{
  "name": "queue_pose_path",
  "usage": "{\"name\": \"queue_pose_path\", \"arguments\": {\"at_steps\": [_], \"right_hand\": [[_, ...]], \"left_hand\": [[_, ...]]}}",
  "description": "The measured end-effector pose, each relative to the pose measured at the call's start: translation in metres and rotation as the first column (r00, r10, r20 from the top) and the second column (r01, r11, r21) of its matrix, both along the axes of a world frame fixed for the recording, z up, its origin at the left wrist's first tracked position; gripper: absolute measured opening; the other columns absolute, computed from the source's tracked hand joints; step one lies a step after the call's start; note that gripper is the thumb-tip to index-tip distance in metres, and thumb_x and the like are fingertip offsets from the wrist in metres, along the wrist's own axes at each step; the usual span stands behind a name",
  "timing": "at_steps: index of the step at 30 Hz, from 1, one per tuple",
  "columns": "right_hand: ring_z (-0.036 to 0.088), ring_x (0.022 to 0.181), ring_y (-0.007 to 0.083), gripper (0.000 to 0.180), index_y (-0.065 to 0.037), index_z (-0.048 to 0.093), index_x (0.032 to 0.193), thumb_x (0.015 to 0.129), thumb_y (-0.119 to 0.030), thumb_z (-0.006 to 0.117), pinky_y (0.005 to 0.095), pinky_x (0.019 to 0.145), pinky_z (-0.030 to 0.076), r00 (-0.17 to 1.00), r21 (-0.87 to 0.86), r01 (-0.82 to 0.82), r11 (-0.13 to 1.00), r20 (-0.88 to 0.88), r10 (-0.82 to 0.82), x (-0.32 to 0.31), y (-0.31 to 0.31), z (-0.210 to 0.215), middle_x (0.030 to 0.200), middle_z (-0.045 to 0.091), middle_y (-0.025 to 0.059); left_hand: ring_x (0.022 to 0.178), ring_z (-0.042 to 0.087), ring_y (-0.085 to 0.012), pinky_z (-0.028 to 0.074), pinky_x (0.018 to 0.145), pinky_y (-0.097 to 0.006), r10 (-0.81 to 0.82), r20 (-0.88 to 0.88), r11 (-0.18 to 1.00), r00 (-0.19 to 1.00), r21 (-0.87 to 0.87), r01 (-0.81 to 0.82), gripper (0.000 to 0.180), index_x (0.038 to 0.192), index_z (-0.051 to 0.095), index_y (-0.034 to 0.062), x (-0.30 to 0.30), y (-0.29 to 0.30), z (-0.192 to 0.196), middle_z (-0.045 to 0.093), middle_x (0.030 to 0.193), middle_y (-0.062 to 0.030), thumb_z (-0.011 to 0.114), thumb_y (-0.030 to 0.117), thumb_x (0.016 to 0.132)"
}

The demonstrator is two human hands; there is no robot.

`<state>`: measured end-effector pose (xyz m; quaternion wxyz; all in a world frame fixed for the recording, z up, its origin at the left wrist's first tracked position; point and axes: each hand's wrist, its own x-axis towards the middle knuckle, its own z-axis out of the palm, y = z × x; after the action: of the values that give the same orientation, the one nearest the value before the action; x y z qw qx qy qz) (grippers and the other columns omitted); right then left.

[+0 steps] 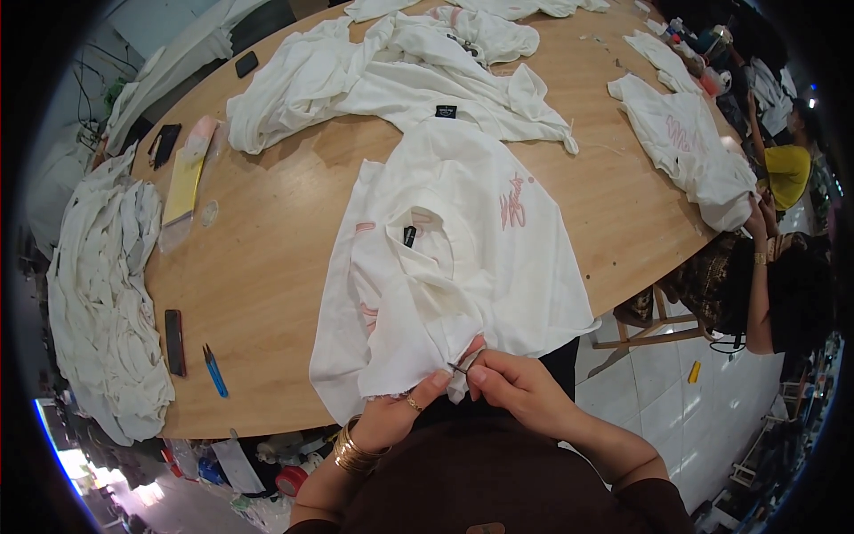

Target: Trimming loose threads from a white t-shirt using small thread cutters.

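1. Now the work looks to be in its middle part, as I judge it: one white shirt [454, 258] lies spread on the wooden table [267, 267] in the centre of the frame, and its lower hem hangs over the table edge toward the person.
2. At the lower centre the left hand [396, 414] is closed, pinching the hem of the shirt between thumb and fingers; it wears gold bangles at the wrist.
3. Just beside it, the right hand [520, 387] is closed around a small metal snipper [463, 367], whose tip touches the hem cloth.
4. What is done: I cannot tell how much of the hem is already trimmed, because loose threads are too small to see.
5. What is left, as a judgement: a heap of white clothes [107, 294] at the left edge of the frame, and more white shirts [400, 80] at the upper centre, may be either finished or waiting; the picture does not show which.
6. Direction: the shirt's long axis runs from the lower left to the upper right of the frame. Its neck with a dark label [409, 236] is turned up near the middle, and the hem points to the lower edge.
7. The snipper is short; its tip points to the left of the frame, toward the left hand.
8. A blue tool [214, 371] lies well apart, at the lower left on the table.
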<state>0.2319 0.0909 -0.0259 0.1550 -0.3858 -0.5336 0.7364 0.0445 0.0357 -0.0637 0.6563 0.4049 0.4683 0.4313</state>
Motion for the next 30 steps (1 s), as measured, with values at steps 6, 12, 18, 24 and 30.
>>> {"name": "queue_pose_path", "arguments": {"at_steps": [6, 12, 18, 24, 30], "right_hand": [[0.043, 0.064, 0.0089, 0.031, -0.003, 0.053, 0.084, 0.096, -0.029, 0.041, 0.0230, 0.062, 0.038, 0.999, 0.019, 0.035, 0.999, -0.005, -0.035, 0.005, -0.002, 0.000, 0.069, 0.049, 0.0009], [0.046, 0.063, 0.0132, 0.031, -0.003, 0.052, 0.089, 0.097, -0.030, 0.039, 0.0267, 0.063, 0.040, 0.991, 0.138, -0.082, 0.987, 0.118, 0.066, 0.005, -0.003, 0.009, 0.068, 0.050, 0.0060], [0.048, 0.063, 0.0159, 0.031, -0.003, 0.051, 0.088, 0.097, -0.030, 0.039, 0.0281, 0.064, 0.041, 0.985, 0.114, -0.110, 0.987, 0.145, 0.093, 0.003, -0.002, 0.010, 0.070, 0.053, 0.0077], [0.049, 0.065, 0.0158, 0.031, -0.003, 0.051, 0.088, 0.097, -0.029, 0.038, 0.0280, 0.065, 0.041, 0.994, 0.059, -0.051, 0.997, 0.097, 0.045, 0.001, -0.004, 0.008, 0.071, 0.053, 0.0074], [0.049, 0.064, 0.0159, 0.031, -0.003, 0.052, 0.087, 0.097, -0.029, 0.038, 0.0280, 0.065, 0.041, 0.994, 0.071, -0.067, 0.995, 0.091, 0.060, 0.001, -0.005, 0.007, 0.071, 0.053, 0.0078]], "left_hand": [[0.120, 0.045, -0.0292, 0.036, 0.101, -0.038, 0.106, 0.365, 0.992, 0.925, -0.108, -0.071, 0.057, 0.132, 0.030, -0.0044, 0.009, 0.010, 0.022, 0.048, 0.126, -0.0189, 0.057, 0.015, 0.086], [0.122, 0.043, -0.0310, 0.034, 0.103, -0.039, 0.110, 0.436, 0.991, 0.893, -0.114, -0.066, 0.057, 0.133, 0.027, -0.0047, 0.008, 0.012, 0.026, 0.045, 0.128, -0.0214, 0.055, 0.014, 0.087], [0.122, 0.042, -0.0340, 0.034, 0.104, -0.042, 0.173, 0.457, 0.977, 0.872, -0.191, -0.094, 0.072, 0.135, 0.024, -0.0024, 0.009, 0.011, 0.026, 0.041, 0.132, -0.0215, 0.066, 0.019, 0.080], [0.122, 0.042, -0.0356, 0.034, 0.104, -0.045, 0.180, 0.482, 0.978, 0.858, -0.183, -0.103, 0.074, 0.136, 0.022, -0.0016, 0.009, 0.009, 0.022, 0.040, 0.132, -0.0217, 0.066, 0.019, 0.080], [0.122, 0.042, -0.0356, 0.035, 0.103, -0.045, 0.183, 0.489, 0.978, 0.853, -0.180, -0.107, 0.073, 0.136, 0.023, -0.0021, 0.009, 0.008, 0.021, 0.040, 0.132, -0.0220, 0.065, 0.020, 0.081]]}}
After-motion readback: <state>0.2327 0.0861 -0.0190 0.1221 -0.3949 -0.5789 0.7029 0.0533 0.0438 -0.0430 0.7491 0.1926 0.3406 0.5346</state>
